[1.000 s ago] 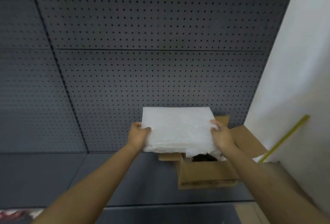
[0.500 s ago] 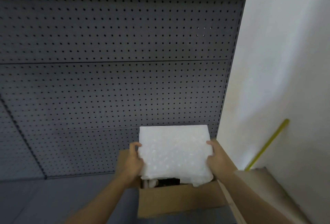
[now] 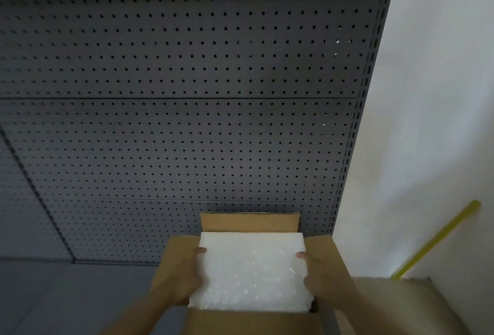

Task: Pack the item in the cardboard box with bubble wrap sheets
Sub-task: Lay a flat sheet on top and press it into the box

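A white folded bubble wrap sheet (image 3: 251, 270) lies flat over the mouth of an open brown cardboard box (image 3: 248, 223) at the bottom centre. My left hand (image 3: 181, 281) grips the sheet's left edge, thumb on top. My right hand (image 3: 324, 280) grips its right edge the same way. The box flaps stand open at the back, left and right. The sheet hides what is inside the box.
A dark grey pegboard wall (image 3: 187, 94) rises right behind the box above a grey shelf (image 3: 66, 294). A white wall (image 3: 433, 121) with a yellow stick (image 3: 435, 241) leaning on it is at the right. A brown paper-covered surface (image 3: 401, 297) lies at lower right.
Both hands have lowered the bubble wrap sheet from above the box down onto its opening. The view has shifted closer to the box and to the right.
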### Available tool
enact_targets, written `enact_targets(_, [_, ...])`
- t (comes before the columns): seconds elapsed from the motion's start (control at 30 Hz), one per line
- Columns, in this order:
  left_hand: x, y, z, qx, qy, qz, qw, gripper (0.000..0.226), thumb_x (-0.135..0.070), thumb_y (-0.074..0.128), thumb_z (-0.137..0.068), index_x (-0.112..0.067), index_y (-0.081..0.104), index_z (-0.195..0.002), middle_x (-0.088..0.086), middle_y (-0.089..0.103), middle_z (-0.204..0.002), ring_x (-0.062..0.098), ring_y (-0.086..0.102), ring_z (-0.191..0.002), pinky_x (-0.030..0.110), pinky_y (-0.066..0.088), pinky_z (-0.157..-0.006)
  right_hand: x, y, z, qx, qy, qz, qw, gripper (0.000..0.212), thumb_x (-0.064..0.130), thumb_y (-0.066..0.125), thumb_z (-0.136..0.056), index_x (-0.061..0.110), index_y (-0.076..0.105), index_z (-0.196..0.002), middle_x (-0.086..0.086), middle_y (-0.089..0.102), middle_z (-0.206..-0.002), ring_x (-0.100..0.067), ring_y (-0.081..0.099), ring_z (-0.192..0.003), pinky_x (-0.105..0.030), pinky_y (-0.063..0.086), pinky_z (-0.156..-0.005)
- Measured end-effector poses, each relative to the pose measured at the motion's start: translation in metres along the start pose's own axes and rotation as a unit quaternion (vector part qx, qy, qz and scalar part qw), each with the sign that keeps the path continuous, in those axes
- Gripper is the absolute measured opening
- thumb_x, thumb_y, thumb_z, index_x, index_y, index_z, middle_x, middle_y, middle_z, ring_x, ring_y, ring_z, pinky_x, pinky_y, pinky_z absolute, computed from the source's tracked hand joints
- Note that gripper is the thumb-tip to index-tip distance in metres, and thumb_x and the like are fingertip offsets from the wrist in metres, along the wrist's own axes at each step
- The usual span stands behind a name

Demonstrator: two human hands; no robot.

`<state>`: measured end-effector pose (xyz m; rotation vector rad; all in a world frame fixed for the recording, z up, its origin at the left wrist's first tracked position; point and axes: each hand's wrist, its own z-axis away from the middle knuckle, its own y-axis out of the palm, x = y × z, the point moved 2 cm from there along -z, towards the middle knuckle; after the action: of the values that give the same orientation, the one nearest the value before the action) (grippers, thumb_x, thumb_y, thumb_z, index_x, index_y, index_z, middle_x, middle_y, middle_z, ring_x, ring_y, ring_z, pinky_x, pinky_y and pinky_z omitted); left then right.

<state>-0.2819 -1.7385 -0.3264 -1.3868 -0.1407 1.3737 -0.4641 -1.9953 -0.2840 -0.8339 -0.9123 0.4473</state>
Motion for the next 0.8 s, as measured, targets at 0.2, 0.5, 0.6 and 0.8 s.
enact_targets(0.2, [-0.012, -0.001, -0.01, 0.105, -0.044, -0.224, 0.968, 0.062, -0.015, 0.05, -0.09, -0.022, 0.027, -0.147, 0.013, 0.016, -0.155, 0.034, 0.018, -0.142, 0.036, 0.028, -0.111, 0.009, 0.004, -0.013, 0.068, 0.027, 0.145, 0.987, 0.05, 0.016, 0.035, -0.097, 0.015, 0.029, -0.146, -0.012, 0.046, -0.139, -0.027, 0.048, -0.124, -0.034, 0.042, -0.104])
enact_targets(0.5, [-0.035, 0.03, -0.03, 0.009, 0.089, -0.309, 0.947, 0.064, -0.043, 0.031, -0.1, -0.027, -0.001, -0.153, 0.007, -0.016, -0.16, 0.031, -0.017, -0.146, 0.043, -0.004, -0.118, 0.014, 0.043, -0.045, -0.036, -0.083, 0.191, 0.978, 0.097, 0.081, -0.001, -0.07, 0.03, 0.007, -0.152, -0.007, -0.013, -0.16, -0.03, -0.012, -0.148, -0.042, 0.003, -0.12])
enact_targets(0.6, [-0.035, 0.041, -0.042, 0.034, 0.08, -0.336, 0.938, 0.069, -0.06, 0.021, -0.095, -0.033, -0.008, -0.151, 0.006, -0.026, -0.157, 0.031, -0.027, -0.142, 0.045, -0.012, -0.116, 0.01, 0.055, -0.06, -0.034, -0.082, 0.203, 0.975, 0.119, 0.084, -0.017, -0.046, 0.034, 0.003, -0.152, -0.009, -0.017, -0.16, -0.033, -0.015, -0.147, -0.044, -0.001, -0.119])
enact_targets(0.8, [-0.023, 0.052, -0.057, 0.076, 0.066, -0.347, 0.932, 0.074, -0.068, 0.012, -0.09, -0.032, -0.008, -0.151, 0.011, -0.022, -0.158, 0.039, -0.025, -0.142, 0.052, -0.011, -0.117, 0.008, 0.065, -0.068, 0.013, -0.075, 0.222, 0.972, 0.112, 0.083, -0.012, -0.048, 0.037, -0.007, -0.15, -0.013, -0.021, -0.158, -0.038, -0.017, -0.145, -0.048, -0.004, -0.118])
